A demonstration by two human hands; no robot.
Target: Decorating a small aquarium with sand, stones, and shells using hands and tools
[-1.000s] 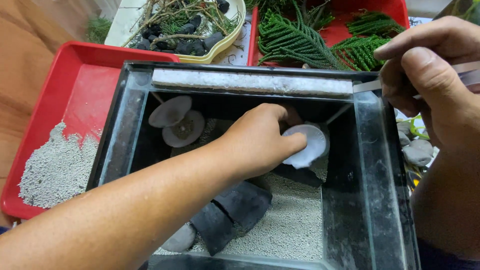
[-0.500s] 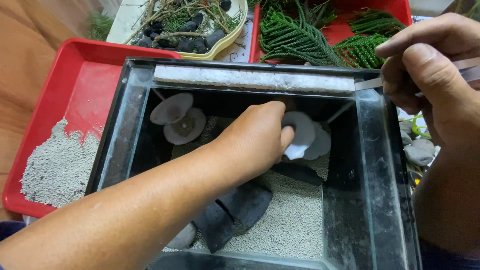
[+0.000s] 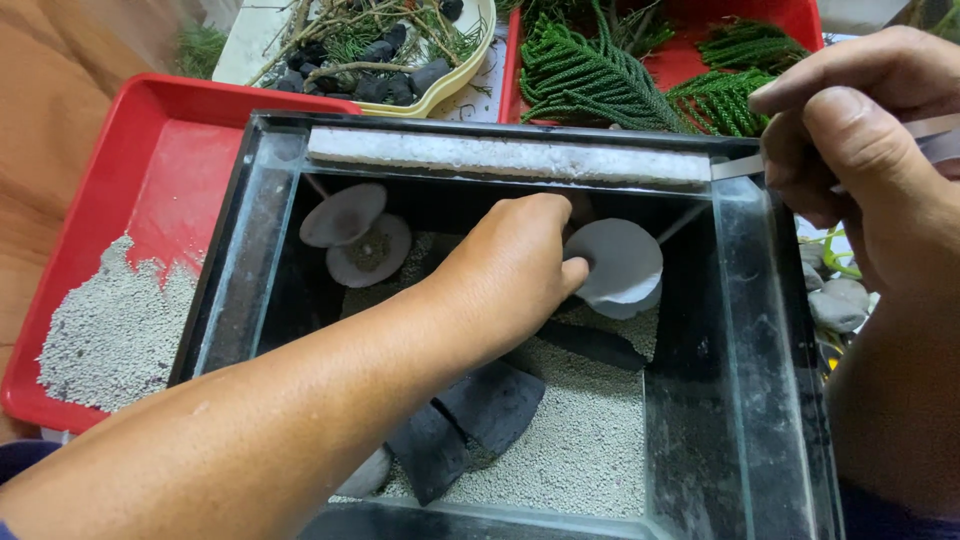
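Inside the glass tank (image 3: pixel 760 330), left hand (image 3: pixel 510 265) fingers pinch a flat grey stone (image 3: pixel 622 262).

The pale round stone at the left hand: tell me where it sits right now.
In the head view the pale round stone stands inside the glass tank, right of centre near the back wall, held on edge by the left hand above the grey gravel.
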